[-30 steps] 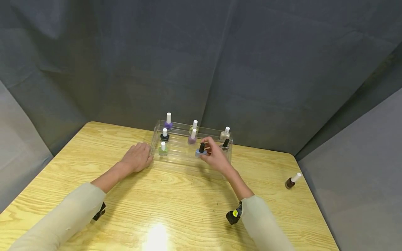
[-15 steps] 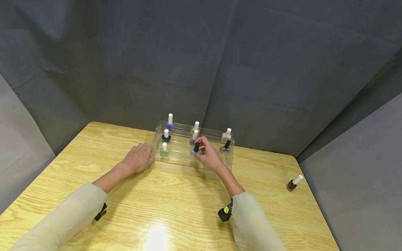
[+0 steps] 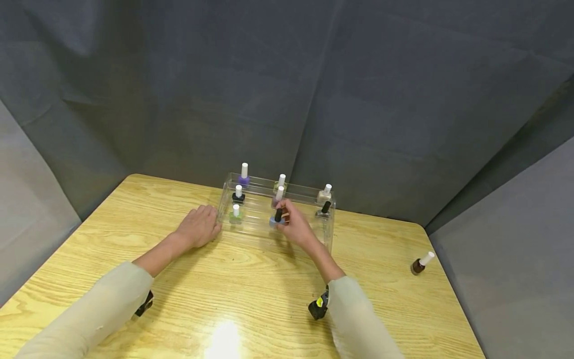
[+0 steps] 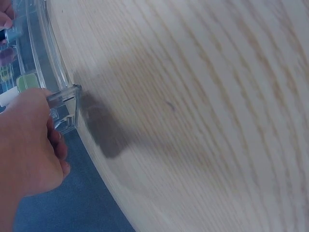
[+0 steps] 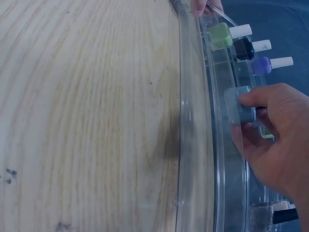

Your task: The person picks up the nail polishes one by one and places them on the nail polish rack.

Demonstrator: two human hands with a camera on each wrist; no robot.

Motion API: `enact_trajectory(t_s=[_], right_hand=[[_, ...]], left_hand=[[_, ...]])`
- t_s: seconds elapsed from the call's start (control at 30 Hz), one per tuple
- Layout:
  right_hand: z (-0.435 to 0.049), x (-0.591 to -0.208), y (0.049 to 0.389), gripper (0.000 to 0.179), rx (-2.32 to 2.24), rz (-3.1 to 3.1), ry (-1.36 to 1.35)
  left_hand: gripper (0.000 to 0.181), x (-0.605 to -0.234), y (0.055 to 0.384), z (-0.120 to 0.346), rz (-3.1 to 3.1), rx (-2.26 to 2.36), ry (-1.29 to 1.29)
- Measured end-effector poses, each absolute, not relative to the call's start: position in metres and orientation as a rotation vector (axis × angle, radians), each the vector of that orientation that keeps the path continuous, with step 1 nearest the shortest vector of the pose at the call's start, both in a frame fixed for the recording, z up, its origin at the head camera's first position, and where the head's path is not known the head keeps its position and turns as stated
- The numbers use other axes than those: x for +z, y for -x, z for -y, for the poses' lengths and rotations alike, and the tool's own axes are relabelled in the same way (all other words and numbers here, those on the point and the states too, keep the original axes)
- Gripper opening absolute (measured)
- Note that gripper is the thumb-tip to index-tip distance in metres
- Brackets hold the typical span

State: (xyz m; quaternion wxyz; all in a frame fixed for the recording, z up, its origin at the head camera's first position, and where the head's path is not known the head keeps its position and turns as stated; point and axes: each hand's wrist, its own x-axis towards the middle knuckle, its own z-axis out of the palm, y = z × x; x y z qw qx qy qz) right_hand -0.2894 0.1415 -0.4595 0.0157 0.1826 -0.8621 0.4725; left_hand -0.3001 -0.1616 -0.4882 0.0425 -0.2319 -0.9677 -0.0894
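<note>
A clear stepped display rack (image 3: pixel 260 230) stands at the back of the table with nail polish bottles on its tiers. My right hand (image 3: pixel 296 227) pinches a light blue nail polish bottle (image 5: pixel 240 105) with a black cap, at the front tier near the middle. My left hand (image 3: pixel 197 227) holds the rack's left end, its fingers curled at the side panel in the left wrist view. Close to it are a green bottle (image 3: pixel 235 217), a black bottle (image 3: pixel 238 197) and a purple bottle (image 3: pixel 244 179), all white-capped. A mauve bottle (image 3: pixel 276 202) is just behind my right fingertips.
Behind the mauve bottle is a yellowish bottle (image 3: pixel 281 182). On the rack's right are a beige bottle (image 3: pixel 324 196) and a black-capped bottle (image 3: pixel 322 214). A dark brown bottle (image 3: pixel 418 267) stands on the table's right side. A dark curtain (image 3: pixel 224 99) hangs behind.
My right hand has moved left along the front tier with the light blue bottle, and slightly down in the last half second. My left hand has stayed at the rack's left end.
</note>
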Motion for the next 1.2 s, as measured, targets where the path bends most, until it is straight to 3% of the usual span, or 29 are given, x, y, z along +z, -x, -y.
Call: enact_trajectory(t_s=[1.2], right_hand=[[-0.151,-0.461,0.284,0.04,1.457,2.743,-0.545]], left_hand=[[0.028,-0.483,0.297,0.162,2.991,-0.267,0.705]])
